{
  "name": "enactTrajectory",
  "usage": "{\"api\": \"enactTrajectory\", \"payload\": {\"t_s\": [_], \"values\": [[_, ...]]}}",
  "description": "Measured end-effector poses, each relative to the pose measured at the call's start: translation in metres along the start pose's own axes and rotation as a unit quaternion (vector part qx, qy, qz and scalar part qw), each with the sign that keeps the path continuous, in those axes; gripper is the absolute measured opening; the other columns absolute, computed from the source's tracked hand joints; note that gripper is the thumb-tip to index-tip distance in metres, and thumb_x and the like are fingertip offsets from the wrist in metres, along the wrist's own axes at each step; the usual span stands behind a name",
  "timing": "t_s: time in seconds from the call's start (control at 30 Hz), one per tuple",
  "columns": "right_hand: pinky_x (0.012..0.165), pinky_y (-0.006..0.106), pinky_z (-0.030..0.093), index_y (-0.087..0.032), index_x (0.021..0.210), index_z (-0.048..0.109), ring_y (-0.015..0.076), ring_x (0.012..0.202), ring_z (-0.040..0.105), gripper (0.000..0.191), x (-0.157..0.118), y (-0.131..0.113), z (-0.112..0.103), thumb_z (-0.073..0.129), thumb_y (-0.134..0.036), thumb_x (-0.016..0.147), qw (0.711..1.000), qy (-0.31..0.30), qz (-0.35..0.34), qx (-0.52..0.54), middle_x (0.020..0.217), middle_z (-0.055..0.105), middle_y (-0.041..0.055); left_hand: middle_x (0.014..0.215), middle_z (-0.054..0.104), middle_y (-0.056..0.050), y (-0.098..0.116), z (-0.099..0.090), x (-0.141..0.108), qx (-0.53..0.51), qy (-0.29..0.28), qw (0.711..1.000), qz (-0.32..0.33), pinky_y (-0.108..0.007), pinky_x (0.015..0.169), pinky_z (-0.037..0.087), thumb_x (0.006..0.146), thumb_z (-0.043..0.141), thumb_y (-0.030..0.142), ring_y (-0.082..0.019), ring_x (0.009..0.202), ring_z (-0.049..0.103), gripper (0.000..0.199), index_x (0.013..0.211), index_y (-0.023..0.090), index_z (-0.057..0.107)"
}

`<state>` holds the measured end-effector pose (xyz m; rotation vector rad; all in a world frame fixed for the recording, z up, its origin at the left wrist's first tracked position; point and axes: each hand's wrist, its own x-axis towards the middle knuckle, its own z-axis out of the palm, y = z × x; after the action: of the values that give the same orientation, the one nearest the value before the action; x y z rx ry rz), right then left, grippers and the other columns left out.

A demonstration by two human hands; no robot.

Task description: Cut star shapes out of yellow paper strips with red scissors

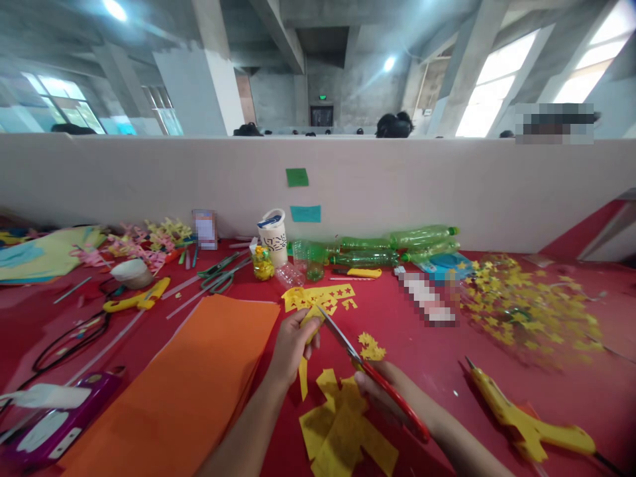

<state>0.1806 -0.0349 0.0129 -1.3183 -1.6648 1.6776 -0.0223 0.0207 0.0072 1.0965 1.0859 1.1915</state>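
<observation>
My left hand (293,344) pinches a small yellow piece (313,314) near the middle of the red table. Red-handled scissors (392,391) are in my right hand (385,391), their blade tips touching the edge of that piece. A narrow yellow strip (303,377) hangs below my left hand. Between my forearms lie several yellow sheets (342,430), overlapping. Small yellow stars (370,347) form a pile just beyond my right hand. Farther back, yellow strips with star-shaped holes (342,291) lie flat.
Orange sheets (199,371) lie at the left, a purple power strip (64,424) beside them. A yellow glue gun (527,417) and a yellow star bunch (531,311) are at the right. Green bottles (368,252) and a white cup (273,238) stand or lie near the partition (377,185).
</observation>
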Motion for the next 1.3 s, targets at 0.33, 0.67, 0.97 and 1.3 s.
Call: {"api": "enactTrajectory", "payload": {"t_s": [0.33, 0.67, 0.97, 1.3], "values": [[0.035, 0.017, 0.022, -0.019, 0.07, 0.046, 0.0049, 0.038, 0.028, 0.043, 0.002, 0.006, 0.004, 0.058, -0.058, 0.08, 0.997, 0.009, 0.05, 0.061, 0.047, 0.032, -0.0091, 0.045, 0.05, 0.005, 0.001, -0.003, 0.001, 0.014, -0.007, 1.0, -0.004, -0.018, 0.036, 0.022, 0.079, 0.059, 0.037, -0.005, 0.036, 0.036, 0.023, 0.069, 0.016, 0.055], [0.032, 0.016, 0.023, -0.019, 0.067, 0.045, 0.0041, 0.034, 0.027, 0.051, 0.001, 0.005, 0.005, 0.05, -0.068, 0.079, 0.997, 0.009, 0.052, 0.06, 0.045, 0.032, -0.0094, 0.045, 0.05, 0.006, 0.003, -0.004, 0.001, 0.013, -0.015, 1.0, -0.007, -0.018, 0.035, 0.022, 0.079, 0.059, 0.038, -0.004, 0.034, 0.034, 0.027, 0.065, 0.016, 0.052], [0.032, 0.017, 0.022, -0.019, 0.065, 0.044, 0.0041, 0.034, 0.028, 0.056, -0.002, -0.005, 0.004, 0.047, -0.074, 0.076, 0.998, 0.003, 0.054, 0.037, 0.045, 0.034, -0.0085, 0.044, 0.049, 0.006, 0.007, -0.008, 0.001, 0.026, -0.037, 0.999, -0.014, -0.018, 0.035, 0.021, 0.079, 0.059, 0.037, -0.004, 0.034, 0.031, 0.023, 0.069, 0.016, 0.056], [0.031, 0.016, 0.022, -0.019, 0.064, 0.043, 0.0036, 0.034, 0.027, 0.051, 0.0, -0.001, 0.001, 0.049, -0.067, 0.08, 0.999, -0.009, 0.037, 0.023, 0.046, 0.032, -0.0088, 0.043, 0.047, 0.006, 0.01, -0.01, 0.001, 0.038, -0.041, 0.998, -0.025, -0.018, 0.034, 0.02, 0.079, 0.059, 0.035, -0.004, 0.033, 0.03, 0.023, 0.068, 0.016, 0.055]]}}
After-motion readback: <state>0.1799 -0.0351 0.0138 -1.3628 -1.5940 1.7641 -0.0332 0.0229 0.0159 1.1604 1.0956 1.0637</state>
